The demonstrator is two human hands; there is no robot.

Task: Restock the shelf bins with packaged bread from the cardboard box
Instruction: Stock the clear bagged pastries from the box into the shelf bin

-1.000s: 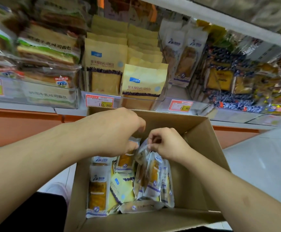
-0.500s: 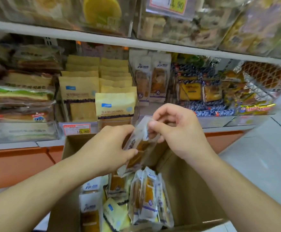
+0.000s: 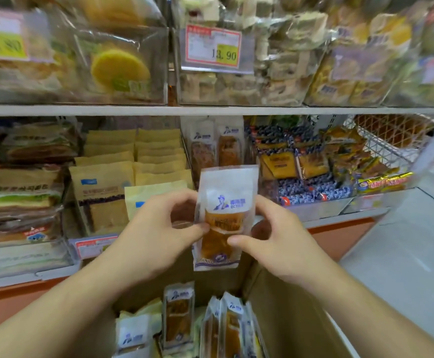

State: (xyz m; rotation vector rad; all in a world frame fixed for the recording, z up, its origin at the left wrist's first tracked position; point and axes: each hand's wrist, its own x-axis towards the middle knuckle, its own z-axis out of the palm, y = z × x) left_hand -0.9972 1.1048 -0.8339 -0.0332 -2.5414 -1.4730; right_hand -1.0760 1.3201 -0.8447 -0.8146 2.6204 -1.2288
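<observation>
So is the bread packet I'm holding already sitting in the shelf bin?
No, the bread packet is held upright between the left hand and right hand, above the cardboard box.

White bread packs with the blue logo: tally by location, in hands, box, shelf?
In hands: 1, the held pack, between left hand and right hand
In cardboard box: at least 4 visible
In shelf bin: 2 upright
Total: at least 7

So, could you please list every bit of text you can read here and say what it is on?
"13.90": price tag on the upper middle bin.
".90", first digit blurred: price tag on the upper left bin.
Blue logo print on the held bread packet: too blurred to read.
Lower shelf tags and other packet print: unreadable.
</observation>
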